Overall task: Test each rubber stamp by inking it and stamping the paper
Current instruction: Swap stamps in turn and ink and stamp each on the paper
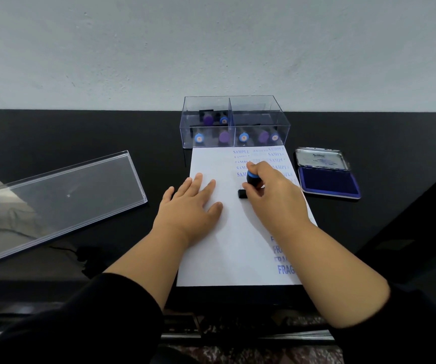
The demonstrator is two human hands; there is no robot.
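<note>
While the left hand (193,203) lies spread flat on the paper (227,248), the right hand (272,190) grips a stamp (251,183). Stamp base touches the sheet mid-page. Ink pad (329,181) open off the paper's right edge.

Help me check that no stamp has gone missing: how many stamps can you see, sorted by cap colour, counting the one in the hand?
Blue-capped stamps: 5, four in the clear box and one, the stamp, gripped by the right hand on the paper.
Purple-capped stamps: 3, all in the clear box.
Total: 8 stamps visible.
</note>
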